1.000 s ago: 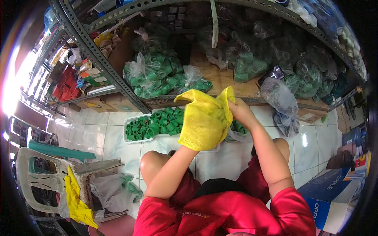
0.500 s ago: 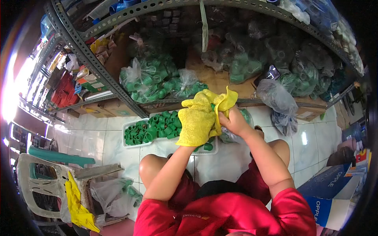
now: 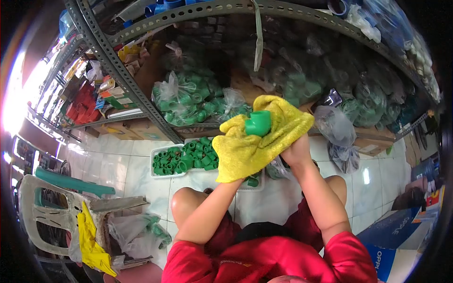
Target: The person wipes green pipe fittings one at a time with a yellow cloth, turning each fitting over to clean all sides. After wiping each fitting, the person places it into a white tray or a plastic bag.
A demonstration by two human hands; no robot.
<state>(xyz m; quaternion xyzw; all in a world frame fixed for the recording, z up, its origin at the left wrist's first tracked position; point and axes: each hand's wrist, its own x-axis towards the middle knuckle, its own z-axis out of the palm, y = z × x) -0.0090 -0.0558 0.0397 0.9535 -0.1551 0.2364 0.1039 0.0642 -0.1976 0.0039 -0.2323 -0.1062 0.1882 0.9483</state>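
A green elbow pipe fitting (image 3: pixel 258 123) rests in the folds of a yellow cloth (image 3: pixel 283 120). My left hand (image 3: pixel 238 153) is wrapped in this cloth and grips the elbow through it; its fingers are hidden. On the right, my right hand (image 3: pixel 297 152) holds the cloth's edge from below, its fingertips covered by the fabric. Beneath my hands, on the floor, a white tray (image 3: pixel 163 176) and the trays beside it carry many green fittings (image 3: pixel 203 153). The cloth hides part of them.
Metal shelving (image 3: pixel 127 82) stands ahead, with clear bags of green fittings (image 3: pixel 186 96) on its low shelf. A plastic chair (image 3: pixel 49 221) with a yellow cloth piece (image 3: pixel 89 240) is at left. Blue-and-white cartons (image 3: pixel 389 231) stand at right. A knotted plastic bag (image 3: pixel 337 125) hangs near the shelf edge.
The cloth has been opened out to the right, and the green elbow, mostly covered before, now shows. My right hand has moved slightly right and down, holding the cloth.
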